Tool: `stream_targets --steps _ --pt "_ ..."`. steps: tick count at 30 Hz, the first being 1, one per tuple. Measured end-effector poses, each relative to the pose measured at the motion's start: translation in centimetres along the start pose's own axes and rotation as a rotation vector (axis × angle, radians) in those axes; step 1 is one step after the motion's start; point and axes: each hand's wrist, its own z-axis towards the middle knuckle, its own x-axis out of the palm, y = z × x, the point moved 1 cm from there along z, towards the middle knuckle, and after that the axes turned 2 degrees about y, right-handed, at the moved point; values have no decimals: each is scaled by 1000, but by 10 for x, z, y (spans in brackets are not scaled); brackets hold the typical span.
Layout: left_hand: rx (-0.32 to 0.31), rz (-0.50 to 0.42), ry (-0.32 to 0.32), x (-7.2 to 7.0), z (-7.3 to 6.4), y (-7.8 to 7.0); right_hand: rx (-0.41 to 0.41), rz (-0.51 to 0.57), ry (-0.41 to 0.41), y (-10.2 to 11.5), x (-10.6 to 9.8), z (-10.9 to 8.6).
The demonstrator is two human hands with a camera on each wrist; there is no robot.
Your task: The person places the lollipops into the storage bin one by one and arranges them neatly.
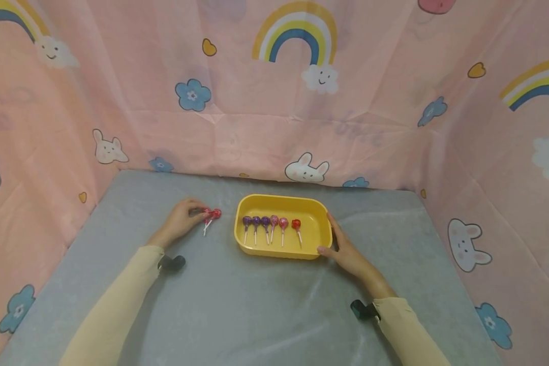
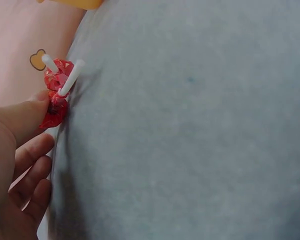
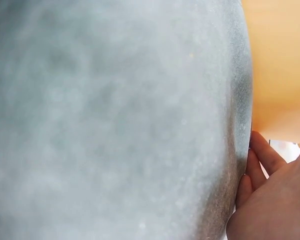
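At the left, my left hand (image 1: 183,219) pinches a red-wrapped lollipop (image 2: 56,111) between thumb and fingertips. A second red lollipop (image 1: 216,213) is right against it, and their white sticks cross. Whether both are in the pinch I cannot tell. A yellow tray (image 1: 281,202) lies on the table to the right. Inside it stretches a row of lollipops: three purple ones (image 1: 256,220), two pink ones (image 1: 283,223) and, after a gap, a red one (image 1: 296,224). My right hand (image 1: 349,254) holds the tray's right end, thumb on the front corner and fingers along the side.
A grey cloth covers the table (image 1: 256,310). Pink curtains (image 1: 238,132) printed with rainbows, rabbits and flowers rise behind it and at both sides. A dark strap-on device (image 1: 171,263) sits at the left wrist, another (image 1: 363,310) at the right.
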Motion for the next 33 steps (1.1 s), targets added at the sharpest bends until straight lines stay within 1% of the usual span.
stream_targets --steps 4,11,13,19,25,30,33 --pt "2 -9 -12 -3 -1 -4 9 -7 -1 1 0 -1" --pt "-44 -24 2 -12 -2 -13 17 9 -4 2 0 -1" --pt "-38 -23 -1 -15 -1 -17 18 7 -1 2 0 -2" --pt "-27 -81 -11 -21 3 -29 10 6 1 3 0 -1" --pt "-11 -93 -4 -18 7 -38 6 2 0 2 0 -1" --pt "-43 -121 18 -14 13 -45 11 7 0 1 0 -1" --pt "-51 -148 34 -10 17 -51 12 12 -1 1 0 0"
